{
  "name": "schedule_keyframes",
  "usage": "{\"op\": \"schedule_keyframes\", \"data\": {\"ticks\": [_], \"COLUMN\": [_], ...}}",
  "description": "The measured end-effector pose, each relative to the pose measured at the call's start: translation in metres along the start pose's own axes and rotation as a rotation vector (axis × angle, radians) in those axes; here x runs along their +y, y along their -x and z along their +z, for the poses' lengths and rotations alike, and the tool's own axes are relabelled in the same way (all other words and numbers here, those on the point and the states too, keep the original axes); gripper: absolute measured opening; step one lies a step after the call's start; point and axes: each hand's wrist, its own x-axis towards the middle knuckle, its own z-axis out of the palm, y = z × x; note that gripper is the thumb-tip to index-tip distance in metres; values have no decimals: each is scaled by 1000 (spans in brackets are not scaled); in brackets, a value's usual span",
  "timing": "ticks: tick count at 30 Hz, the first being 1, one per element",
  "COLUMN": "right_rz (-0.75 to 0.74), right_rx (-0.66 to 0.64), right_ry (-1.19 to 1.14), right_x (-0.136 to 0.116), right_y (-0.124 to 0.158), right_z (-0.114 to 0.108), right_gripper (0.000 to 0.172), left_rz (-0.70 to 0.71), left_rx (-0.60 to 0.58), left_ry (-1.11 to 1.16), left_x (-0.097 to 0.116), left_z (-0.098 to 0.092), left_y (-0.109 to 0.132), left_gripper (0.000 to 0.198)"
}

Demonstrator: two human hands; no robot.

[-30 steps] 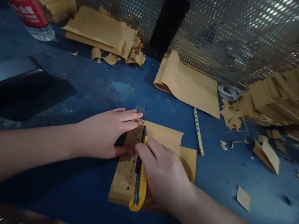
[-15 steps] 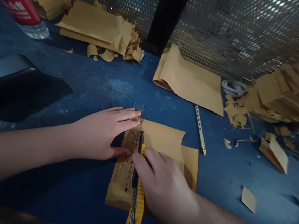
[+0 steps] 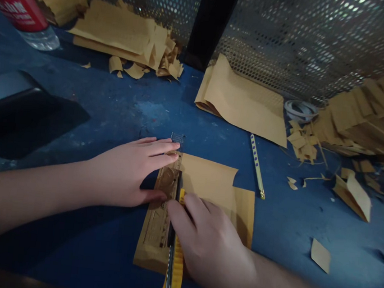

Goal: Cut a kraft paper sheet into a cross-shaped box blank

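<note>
A sheet of brown kraft paper (image 3: 208, 182) lies on the blue table (image 3: 120, 110) in front of me. A clear ruler (image 3: 165, 195) rests along its left part. My left hand (image 3: 128, 172) lies flat on the ruler with fingers stretched out, pressing it down. My right hand (image 3: 211, 243) is closed round a yellow utility knife (image 3: 173, 269), whose black blade end sits against the ruler's right edge on the paper.
A patterned pencil (image 3: 257, 166) lies right of the sheet. Stacks and scraps of brown paper (image 3: 244, 99) line the perforated metal wall (image 3: 290, 36). A plastic bottle (image 3: 24, 12) stands far left, a dark tray (image 3: 15, 109) at left, a tape roll (image 3: 300, 111) at right.
The right hand has drawn the knife toward me along the ruler's edge. The left hand has kept still on the ruler.
</note>
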Motion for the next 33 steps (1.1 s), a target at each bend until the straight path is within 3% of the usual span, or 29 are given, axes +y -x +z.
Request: {"op": "schedule_keyframes", "data": {"ticks": [11,15,23,28,33], "right_rz": [44,162,322,375,409], "right_rx": [8,60,92,117,130], "right_ry": [-44,-70,-153,-254,-343], "right_x": [9,38,102,106,104], "right_y": [-1,-2,-2,0,0], "right_z": [-10,-22,-8,1,2], "right_gripper": [32,17,27,23,20], "left_rz": [48,54,-66,64,167], "left_rx": [23,49,209,178,128], "left_ry": [-55,-87,-161,-102,-35], "left_x": [-3,-3,-9,-11,-16], "left_z": [1,-6,-17,-12,-4], "left_y": [0,-1,-2,-1,-1], "left_gripper": [81,75,39,41,31]}}
